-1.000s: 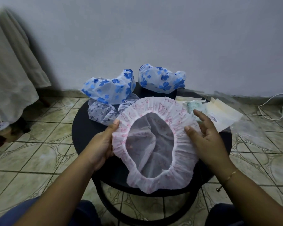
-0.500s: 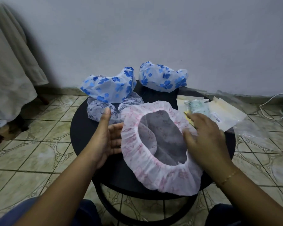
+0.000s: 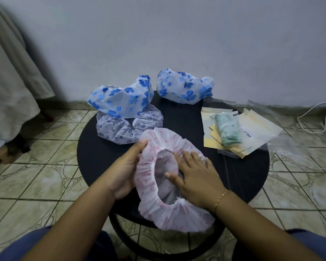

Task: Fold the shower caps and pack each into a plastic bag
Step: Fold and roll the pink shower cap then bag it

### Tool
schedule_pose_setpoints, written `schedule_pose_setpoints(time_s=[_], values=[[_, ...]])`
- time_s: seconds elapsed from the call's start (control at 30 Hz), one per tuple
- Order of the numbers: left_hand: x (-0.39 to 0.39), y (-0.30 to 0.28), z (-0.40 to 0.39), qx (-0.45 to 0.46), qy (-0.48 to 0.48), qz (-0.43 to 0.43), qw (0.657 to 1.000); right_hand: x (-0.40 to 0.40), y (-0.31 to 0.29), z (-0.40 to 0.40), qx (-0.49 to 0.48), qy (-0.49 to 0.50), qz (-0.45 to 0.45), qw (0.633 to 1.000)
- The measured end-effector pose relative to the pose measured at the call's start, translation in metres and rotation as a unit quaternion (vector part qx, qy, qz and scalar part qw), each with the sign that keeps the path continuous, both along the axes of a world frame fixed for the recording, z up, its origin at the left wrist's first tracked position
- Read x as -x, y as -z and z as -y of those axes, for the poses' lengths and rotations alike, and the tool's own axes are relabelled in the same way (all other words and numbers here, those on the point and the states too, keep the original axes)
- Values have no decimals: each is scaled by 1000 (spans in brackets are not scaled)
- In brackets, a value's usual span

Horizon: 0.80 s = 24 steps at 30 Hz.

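A pink-patterned shower cap (image 3: 169,211) lies opening-up on the near part of the round black table (image 3: 239,178). My left hand (image 3: 124,170) holds its left rim, with the thumb on top of the cap's far edge. My right hand (image 3: 194,176) lies flat, fingers straight, pressing into the cap's middle. Two blue-flowered caps (image 3: 122,98) (image 3: 184,87) and a pale purple-printed cap (image 3: 120,129) sit at the back. At the right lie flat plastic bags (image 3: 260,129), one bag holding a folded green-patterned cap (image 3: 228,130).
A clear plastic bag (image 3: 290,147) hangs over the table's right edge. White cloth (image 3: 9,87) hangs at the left above the tiled floor. A white cable (image 3: 312,113) runs along the wall at the right. My knees are at the bottom edge.
The cap went from held up and spread between both hands to lying on the table. My right hand moved in from its right rim onto its middle; my left hand closed on the left rim.
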<state>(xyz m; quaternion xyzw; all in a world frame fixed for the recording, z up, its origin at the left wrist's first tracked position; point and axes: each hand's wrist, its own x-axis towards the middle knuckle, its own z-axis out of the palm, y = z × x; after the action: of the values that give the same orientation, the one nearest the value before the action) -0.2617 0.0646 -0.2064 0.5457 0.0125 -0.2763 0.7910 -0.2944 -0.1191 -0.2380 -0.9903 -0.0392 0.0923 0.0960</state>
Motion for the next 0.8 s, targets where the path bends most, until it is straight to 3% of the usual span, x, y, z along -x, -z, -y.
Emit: schedule_pose_setpoints(time_s=[0.2, 0.27, 0.33, 0.43, 0.5, 0.6, 0.67, 0.73, 0.8], values=[[-7, 4, -7, -112, -135, 28, 984, -2, 3, 4, -4, 23, 13, 1000], [-11, 9, -11, -254, -164, 101, 948, -3, 3, 6, -9, 30, 14, 999], [-14, 13, -16, -396, -178, 169, 885, -3, 2, 8, -8, 39, 13, 999], [-16, 11, -19, -458, -173, 176, 854, -2, 1, 8, -2, 45, 9, 999], [-20, 9, -24, -456, -133, 140, 869, 0, -3, 8, -7, 49, 18, 999], [-22, 4, -33, -327, -80, 47, 940, 0, -9, 9, -8, 37, 68, 997], [-20, 4, -36, -271, -67, 37, 960, 0, -11, 10, -11, 7, 78, 997], [-21, 8, -34, -272, -85, 64, 956, -1, -8, 10, -19, -11, 46, 999], [-21, 12, -31, -342, -120, 108, 926, -1, -3, 11, -5, -10, 13, 1000]])
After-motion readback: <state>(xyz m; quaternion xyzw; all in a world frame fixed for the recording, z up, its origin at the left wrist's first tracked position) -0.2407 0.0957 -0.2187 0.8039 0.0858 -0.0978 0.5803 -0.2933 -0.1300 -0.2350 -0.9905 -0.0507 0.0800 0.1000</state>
